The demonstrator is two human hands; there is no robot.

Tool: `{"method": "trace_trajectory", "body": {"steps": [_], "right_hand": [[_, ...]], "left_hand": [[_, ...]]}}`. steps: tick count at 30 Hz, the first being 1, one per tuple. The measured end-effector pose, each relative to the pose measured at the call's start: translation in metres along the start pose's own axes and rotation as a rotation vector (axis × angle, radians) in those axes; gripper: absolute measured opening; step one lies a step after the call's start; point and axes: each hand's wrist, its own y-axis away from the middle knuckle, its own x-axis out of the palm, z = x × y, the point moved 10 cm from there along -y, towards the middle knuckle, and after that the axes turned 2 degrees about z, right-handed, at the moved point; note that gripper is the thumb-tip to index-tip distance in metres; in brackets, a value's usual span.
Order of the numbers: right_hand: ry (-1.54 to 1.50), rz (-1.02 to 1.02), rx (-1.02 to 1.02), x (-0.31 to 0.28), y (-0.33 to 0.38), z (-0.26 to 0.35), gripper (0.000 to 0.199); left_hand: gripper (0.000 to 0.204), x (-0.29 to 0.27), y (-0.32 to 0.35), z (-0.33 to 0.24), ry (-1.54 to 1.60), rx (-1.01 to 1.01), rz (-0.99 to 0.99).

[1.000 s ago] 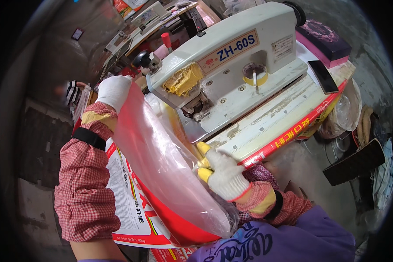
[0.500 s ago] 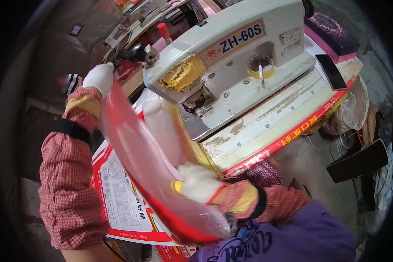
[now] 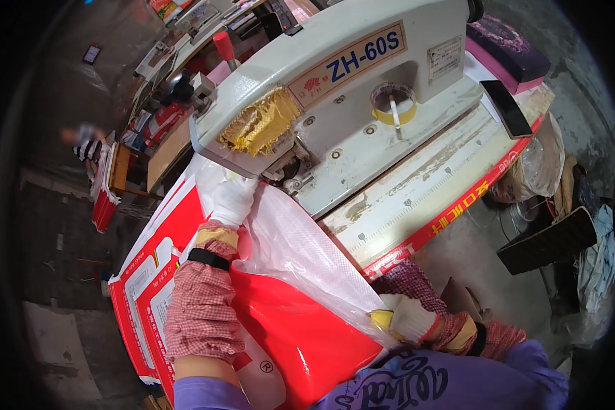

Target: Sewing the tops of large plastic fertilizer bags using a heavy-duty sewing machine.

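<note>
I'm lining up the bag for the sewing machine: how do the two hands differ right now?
The left hand is stretched forward, pressing the bag's top edge close under the sewing machine head; the right hand is pulled back near the body, pinching the same edge at the table's near rim. The left forearm is fully seen; the right is partly hidden. Both wear white gloves and checked sleeves.

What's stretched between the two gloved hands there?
In the head view, a clear plastic liner over a red woven sack spans from the left hand, near the sewing machine, to the right hand.
</note>
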Motion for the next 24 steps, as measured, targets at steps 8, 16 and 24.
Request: {"method": "trace_trajectory", "body": {"steps": [8,16,24], "right_hand": [[-0.079,-0.238,0.002,-0.039,0.005,0.050,0.030],[0.539,-0.116,0.094,-0.033,0.003,0.073,0.020],[0.666,-0.083,0.124,-0.034,0.004,0.070,0.020]], "left_hand": [[0.019,0.009,0.002,0.023,0.204,-0.107,-0.009],[0.016,0.015,0.010,0.013,-0.026,0.022,0.249],[0.018,0.053,0.036,0.031,0.109,0.061,0.418]]}}
